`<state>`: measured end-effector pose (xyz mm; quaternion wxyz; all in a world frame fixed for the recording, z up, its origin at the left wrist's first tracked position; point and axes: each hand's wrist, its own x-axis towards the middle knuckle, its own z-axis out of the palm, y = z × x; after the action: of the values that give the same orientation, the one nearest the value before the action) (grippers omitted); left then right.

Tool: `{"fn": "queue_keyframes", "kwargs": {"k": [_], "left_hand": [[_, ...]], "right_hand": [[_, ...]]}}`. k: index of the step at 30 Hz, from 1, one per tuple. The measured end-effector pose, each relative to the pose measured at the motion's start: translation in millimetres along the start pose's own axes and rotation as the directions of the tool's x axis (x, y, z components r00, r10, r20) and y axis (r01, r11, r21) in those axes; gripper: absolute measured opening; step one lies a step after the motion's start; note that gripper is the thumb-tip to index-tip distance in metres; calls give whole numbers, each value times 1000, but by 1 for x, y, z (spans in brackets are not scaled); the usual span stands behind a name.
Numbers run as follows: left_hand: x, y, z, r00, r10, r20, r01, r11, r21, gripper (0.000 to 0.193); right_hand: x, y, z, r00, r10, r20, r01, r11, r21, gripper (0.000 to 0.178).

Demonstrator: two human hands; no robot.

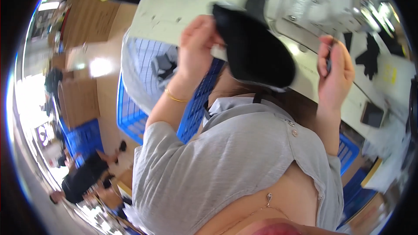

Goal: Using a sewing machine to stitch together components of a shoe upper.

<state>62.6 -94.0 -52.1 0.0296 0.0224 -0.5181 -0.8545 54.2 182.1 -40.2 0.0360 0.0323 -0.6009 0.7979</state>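
Observation:
My left hand (197,45) is closed on the left edge of a black fabric piece (257,48). The piece is rounded and curved, hangs in the air over the table's near edge, and shows a pale rim along its lower side; its exact kind cannot be made out. On the right, my right hand (335,72) is raised beside the sewing machine (300,6), fingers pinched around a small metal tool (328,63). Only bits of that tool show between thumb and fingers, so its kind stays unclear. The two hands are well apart.
A pale worktable (170,17) carries the machine. Black cut pieces (369,56) and a dark phone-like slab (372,114) lie to the right. Left of my lap stands a blue basket (130,113) with a white liner and grey scraps. Cardboard boxes (80,100) and people are further left.

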Motion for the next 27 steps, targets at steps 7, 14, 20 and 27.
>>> {"fn": "queue_keyframes", "kwargs": {"k": [7, 14, 20, 27], "left_hand": [[-97, 13, -249, 672, -32, -740, 477, 782, 400, 44], [-39, 78, -251, 858, 407, -313, 496, -501, 709, 25], [167, 89, -74, 699, 387, 601, -196, -705, 682, 34], [264, 68, -42, 822, -259, 508, -462, -824, 329, 35]], "right_hand": [[2, 21, 20, 973, 79, 216, -84, 996, 14, 28], [-6, 20, 31, 983, 121, 141, -90, 974, -209, 18], [-19, 14, 46, 955, 184, 232, -93, 931, -354, 14], [-24, 7, 10, 968, 192, 159, -106, 895, -434, 8]]}}
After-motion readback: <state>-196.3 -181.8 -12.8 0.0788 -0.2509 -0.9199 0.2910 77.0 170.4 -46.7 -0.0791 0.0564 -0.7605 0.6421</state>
